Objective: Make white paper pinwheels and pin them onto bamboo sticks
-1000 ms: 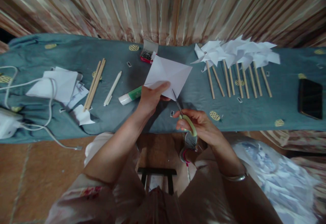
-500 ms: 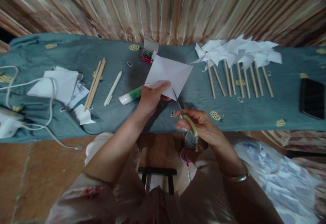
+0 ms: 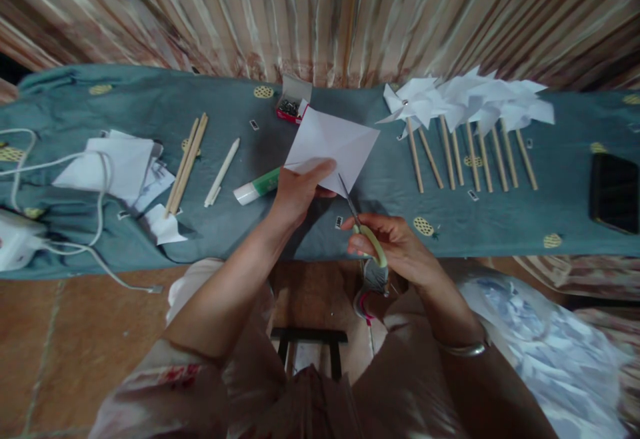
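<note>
A square of white paper with faint fold lines is pinched in my left hand, thumb on top and fingers beneath. My right hand grips scissors with pale yellow-green handles. Their blades lie at the paper's near corner, pointing inward. Just left of the paper lies a green glue tube with a white cap, its far end hidden behind my left hand and the paper. Behind the paper stands a small open red box of metal pins.
Several white paper pinwheels on wooden sticks lie to the right, with a black phone beyond. To the left are a white pen, wooden sticks, white paper sheets and a white cable. A plastic bag sits below right.
Almost nothing differs. Both hands, the paper and the scissors keep nearly the same place, with the blades still at the paper's near corner.
</note>
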